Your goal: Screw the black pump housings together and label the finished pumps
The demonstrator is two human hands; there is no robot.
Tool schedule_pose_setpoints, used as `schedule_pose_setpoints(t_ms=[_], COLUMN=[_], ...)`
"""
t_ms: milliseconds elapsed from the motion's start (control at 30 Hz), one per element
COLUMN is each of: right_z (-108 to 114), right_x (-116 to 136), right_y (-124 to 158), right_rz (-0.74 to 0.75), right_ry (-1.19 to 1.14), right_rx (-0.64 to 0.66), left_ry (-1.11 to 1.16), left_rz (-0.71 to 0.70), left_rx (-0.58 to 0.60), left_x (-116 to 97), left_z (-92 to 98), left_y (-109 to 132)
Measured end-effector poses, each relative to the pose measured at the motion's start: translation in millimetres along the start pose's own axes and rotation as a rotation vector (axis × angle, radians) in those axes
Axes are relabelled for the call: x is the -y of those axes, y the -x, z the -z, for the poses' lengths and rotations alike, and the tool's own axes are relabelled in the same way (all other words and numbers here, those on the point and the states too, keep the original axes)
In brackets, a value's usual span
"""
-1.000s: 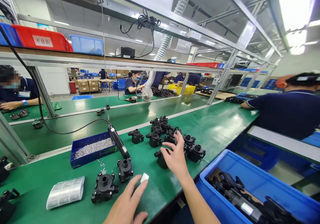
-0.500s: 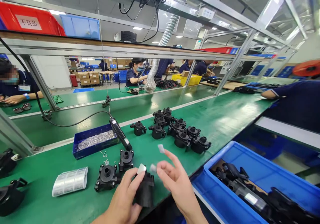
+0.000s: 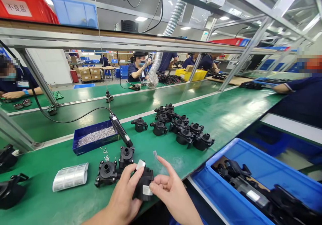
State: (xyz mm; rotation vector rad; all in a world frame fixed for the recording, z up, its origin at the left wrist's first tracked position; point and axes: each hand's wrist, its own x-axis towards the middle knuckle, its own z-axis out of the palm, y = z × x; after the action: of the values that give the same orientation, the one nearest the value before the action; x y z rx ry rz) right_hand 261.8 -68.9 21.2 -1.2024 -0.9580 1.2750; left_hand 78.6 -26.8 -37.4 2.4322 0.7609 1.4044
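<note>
My left hand (image 3: 125,193) is wrapped round a black pump housing (image 3: 141,186), tilted above the front edge of the green bench. A small whitish label (image 3: 141,165) sticks to the fingertips of that hand. On the housing's side lies a white label (image 3: 147,190), and the thumb of my right hand (image 3: 167,188) presses at its edge. The other right fingers are curled beside the housing, except the raised index finger, which carries another small label (image 3: 155,155) on its tip. Just beyond my left hand stand two black pumps, a nearer pump (image 3: 107,172) and a farther pump (image 3: 126,156).
A label roll (image 3: 70,177) lies at left. Behind the pumps are a blue screw tray (image 3: 84,148) and a hanging electric screwdriver (image 3: 120,129). Several pumps (image 3: 184,134) stand to the right. A blue bin (image 3: 276,171) holds black parts. A co-worker's arm (image 3: 289,87) rests far right.
My right hand has moved in to the housing, and a label now lies on its side where the surface was bare. The label near the right thumb has left the air.
</note>
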Motion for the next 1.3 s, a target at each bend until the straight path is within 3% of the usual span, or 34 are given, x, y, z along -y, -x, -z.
schedule_pose_setpoints(t_ms=[300, 600, 933, 1033, 1300], right_z=[-3, -14, -14, -17, -8], right_x=[4, 5, -23, -24, -18], right_y=[2, 10, 17, 18, 1], right_rz=[0.007, 0.081, 0.28, 0.248, 0.068], right_ry=[0.057, 0.135, 0.37, 0.289, -0.158], right_rx=[-0.029, -0.15, -0.298, -0.316, -0.092], left_ry=[0.001, 0.007, -0.045, -0.064, 0.01], left_rz=[-0.024, 0.015, -0.025, -0.045, 0.081], left_rx=[0.001, 0.034, 0.031, 0.027, 0.073], left_x=[-4, 0, -6, -8, -4], left_z=[2.6, 1.6, 7.5, 8.7, 3.3], left_y=[-5, 1, -6, -7, -2])
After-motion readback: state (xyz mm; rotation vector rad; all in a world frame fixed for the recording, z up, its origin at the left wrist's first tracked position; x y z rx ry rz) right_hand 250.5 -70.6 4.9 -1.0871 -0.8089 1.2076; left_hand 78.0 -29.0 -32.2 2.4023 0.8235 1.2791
